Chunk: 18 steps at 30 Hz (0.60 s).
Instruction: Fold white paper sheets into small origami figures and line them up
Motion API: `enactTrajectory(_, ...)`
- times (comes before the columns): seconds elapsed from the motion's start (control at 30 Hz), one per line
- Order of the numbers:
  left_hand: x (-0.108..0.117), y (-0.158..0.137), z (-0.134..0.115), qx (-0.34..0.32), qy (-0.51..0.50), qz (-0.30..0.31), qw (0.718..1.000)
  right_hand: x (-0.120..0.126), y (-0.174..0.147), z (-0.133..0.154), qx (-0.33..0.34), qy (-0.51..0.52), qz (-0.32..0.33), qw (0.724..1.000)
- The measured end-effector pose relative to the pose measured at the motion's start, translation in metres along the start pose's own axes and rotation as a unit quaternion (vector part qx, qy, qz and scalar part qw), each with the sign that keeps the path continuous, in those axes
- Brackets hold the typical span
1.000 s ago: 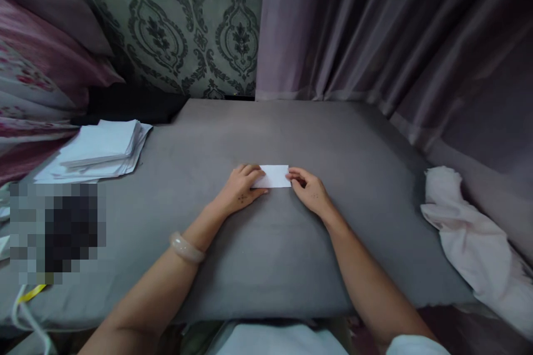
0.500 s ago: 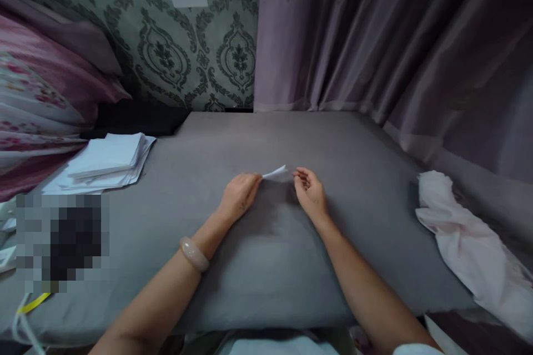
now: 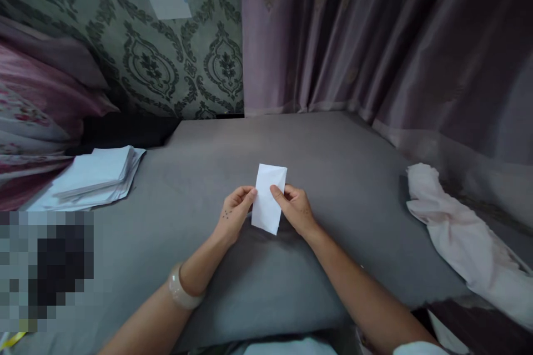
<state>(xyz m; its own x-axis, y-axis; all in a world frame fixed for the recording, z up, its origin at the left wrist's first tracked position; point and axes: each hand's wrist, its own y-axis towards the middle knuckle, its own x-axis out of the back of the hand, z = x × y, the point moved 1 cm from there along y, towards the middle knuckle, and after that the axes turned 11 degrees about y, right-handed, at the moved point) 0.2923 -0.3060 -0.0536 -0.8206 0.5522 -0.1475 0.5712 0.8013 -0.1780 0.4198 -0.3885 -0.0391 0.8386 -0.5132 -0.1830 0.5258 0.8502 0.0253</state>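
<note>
White paper (image 3: 265,213) now turned, long sides running toward the tabletop's (image 3: 225,150) near edge; right hand (image 3: 298,212) back on it, left hand (image 3: 234,213) too, both pinching, apparently mid-reorientation.

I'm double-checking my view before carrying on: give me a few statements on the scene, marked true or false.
1. The right hand has its thumb on the white paper. True.
2. The left hand is well away from the white paper. False: its thumb is at the paper's left edge.
3. The bracelet is on the left arm. True.
4. The paper stack lies right of both hands. False: it lies left of them.
</note>
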Motion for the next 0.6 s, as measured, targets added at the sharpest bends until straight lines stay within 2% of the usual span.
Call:
enactTrajectory(0.13, -0.003, -0.003, -0.001, 0.032, -0.004, 0.073, 0.997, 0.001, 0.000, -0.003, -0.004, -0.022, -0.004, 1.000)
enactTrajectory(0.33, -0.005, -0.007, -0.002, 0.078, -0.003, 0.134, 0.988, 0.008, 0.003, -0.001, 0.025, -0.010, -0.042, 0.999)
enactTrajectory(0.47, -0.005, -0.008, -0.001, 0.108, 0.006, 0.166, 0.980, 0.015, 0.006, 0.002, 0.044, -0.025, -0.068, 0.996)
enactTrajectory(0.53, -0.006, -0.008, -0.001, 0.126, 0.005, 0.179, 0.976, 0.016, 0.007, 0.003, 0.030, -0.010, -0.072, 0.997)
enactTrajectory(0.6, -0.006, -0.007, -0.001, 0.129, -0.012, 0.162, 0.978, 0.013, 0.006, 0.004, 0.003, 0.026, -0.057, 0.998)
